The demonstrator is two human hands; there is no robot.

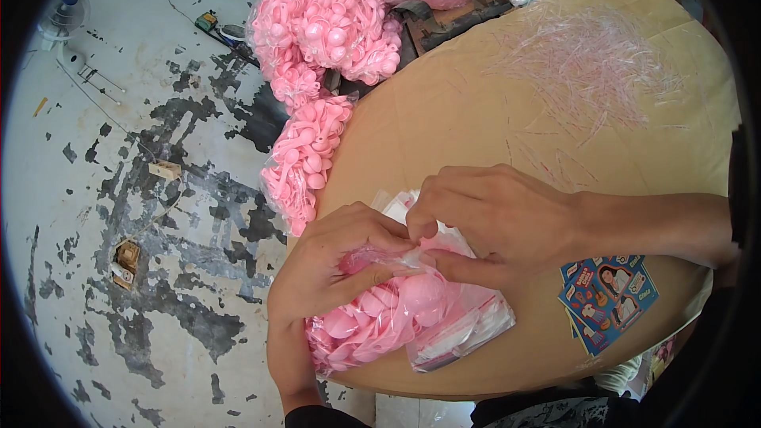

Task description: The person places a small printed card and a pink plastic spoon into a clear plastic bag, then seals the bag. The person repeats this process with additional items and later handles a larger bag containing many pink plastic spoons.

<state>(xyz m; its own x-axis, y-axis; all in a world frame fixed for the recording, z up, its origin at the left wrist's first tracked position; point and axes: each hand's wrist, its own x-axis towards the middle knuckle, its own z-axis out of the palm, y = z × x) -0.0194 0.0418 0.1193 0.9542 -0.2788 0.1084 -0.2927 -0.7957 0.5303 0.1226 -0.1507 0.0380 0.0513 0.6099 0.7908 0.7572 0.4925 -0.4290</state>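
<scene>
Left hand (337, 257) and right hand (487, 222) both pinch the neck of a clear bag of pink plastic pieces (380, 321) at the near edge of the round brown surface (444, 119), sticker sheets (606, 297) just right of the bag.

The clear, thin plastic bag of pink plastic pieces (396, 317) at the lower centre of the frame looks glossy and crinkled, and the pieces inside are smooth. The round tabletop of matt brown cardboard-like board (444, 111) looks dry and plain. The thin transparent plastic strips (587, 63) at the upper right shine a little. The blue printed paper cards (606, 297) at the lower right look smooth. The grey concrete floor (135, 190) at the left is rough, with worn dark patches.
</scene>
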